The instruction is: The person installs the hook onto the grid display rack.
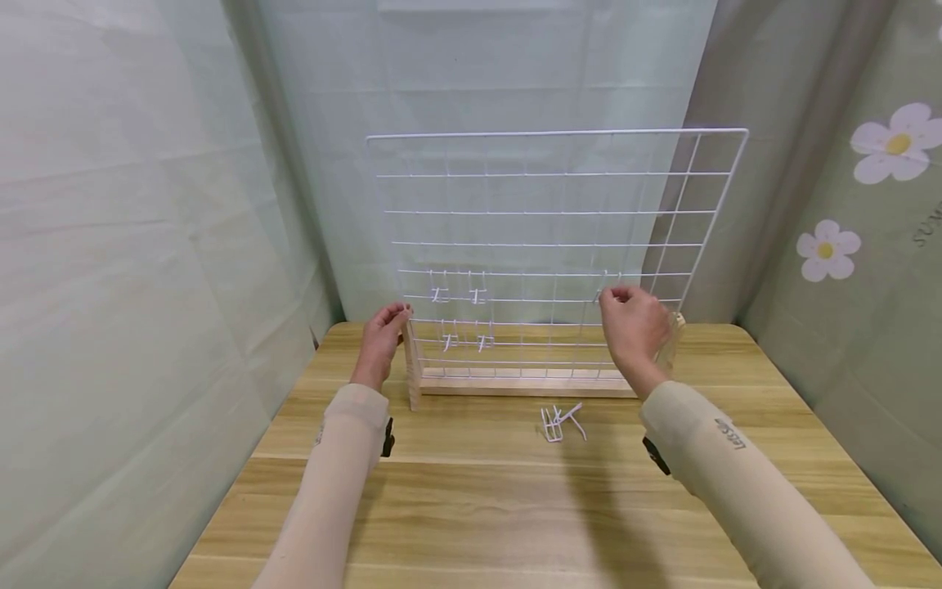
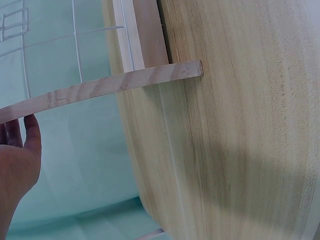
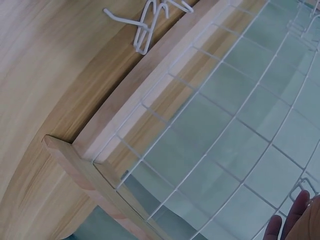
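A white wire grid [image 1: 567, 213] stands upright in a wooden stand [image 1: 515, 383]. At its left end, my left hand [image 1: 379, 343] holds the stand's wooden side piece [image 2: 100, 87] with the fingertips along its edge. My right hand [image 1: 634, 327] is raised at the grid's right part and pinches a white wire hook [image 3: 300, 186] against the wires; the fingers cover much of it. Several like hooks [image 1: 478, 294] hang on the left part of the grid in two rows.
Loose white hooks [image 1: 553, 427] lie together on the wood-grain table [image 1: 471, 491] in front of the stand. Pale curtains [image 1: 177, 245] enclose the table at the back and sides, the right one [image 1: 824, 343] printed with daisies.
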### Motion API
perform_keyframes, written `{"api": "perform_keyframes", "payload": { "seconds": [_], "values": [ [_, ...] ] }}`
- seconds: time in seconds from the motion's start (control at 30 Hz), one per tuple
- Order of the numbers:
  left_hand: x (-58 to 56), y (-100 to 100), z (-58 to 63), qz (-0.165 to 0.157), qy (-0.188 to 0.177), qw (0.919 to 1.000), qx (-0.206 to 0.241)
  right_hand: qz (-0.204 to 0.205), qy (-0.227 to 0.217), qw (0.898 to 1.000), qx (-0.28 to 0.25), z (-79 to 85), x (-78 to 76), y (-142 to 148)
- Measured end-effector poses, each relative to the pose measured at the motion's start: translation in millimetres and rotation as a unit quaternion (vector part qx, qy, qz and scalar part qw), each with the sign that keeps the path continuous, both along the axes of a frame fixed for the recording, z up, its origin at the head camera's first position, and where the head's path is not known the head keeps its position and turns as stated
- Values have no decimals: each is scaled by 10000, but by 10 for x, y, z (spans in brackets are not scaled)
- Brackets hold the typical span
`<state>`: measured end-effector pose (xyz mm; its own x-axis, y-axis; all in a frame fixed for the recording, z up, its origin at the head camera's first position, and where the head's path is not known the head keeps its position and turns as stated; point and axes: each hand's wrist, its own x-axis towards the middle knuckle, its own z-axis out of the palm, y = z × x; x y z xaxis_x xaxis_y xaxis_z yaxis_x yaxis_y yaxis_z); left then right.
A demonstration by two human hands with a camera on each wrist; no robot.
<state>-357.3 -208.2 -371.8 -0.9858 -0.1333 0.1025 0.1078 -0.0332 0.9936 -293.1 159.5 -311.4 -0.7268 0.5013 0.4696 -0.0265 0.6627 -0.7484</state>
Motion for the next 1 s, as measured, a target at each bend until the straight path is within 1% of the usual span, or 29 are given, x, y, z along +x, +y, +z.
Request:
{"api": "perform_keyframes", "payload": {
  "seconds": [0.23, 0.47, 0.67, 0.8, 1.0],
  "values": [
    [-3, -4, -10, -11, 27, 10000, -31, 37, 52, 10000, 11, -52, -10, -12],
    [-12, -6, -18, -31, 44, 10000, 15, 84, -36, 10000, 32, -107, -9, -11],
    [-24, -14, -8, -119, -78, 9999, 58, 50, 49, 9999, 80, -161, -15, -12],
    [-25, -14, 5, -119, -167, 9997, 96, 50, 81, 9999, 128, -187, -9, -8],
    [-21, -9, -22, -2, -17, 10000, 12, 160, 117, 9997, 123, -253, 5, 11]
  ]
}}
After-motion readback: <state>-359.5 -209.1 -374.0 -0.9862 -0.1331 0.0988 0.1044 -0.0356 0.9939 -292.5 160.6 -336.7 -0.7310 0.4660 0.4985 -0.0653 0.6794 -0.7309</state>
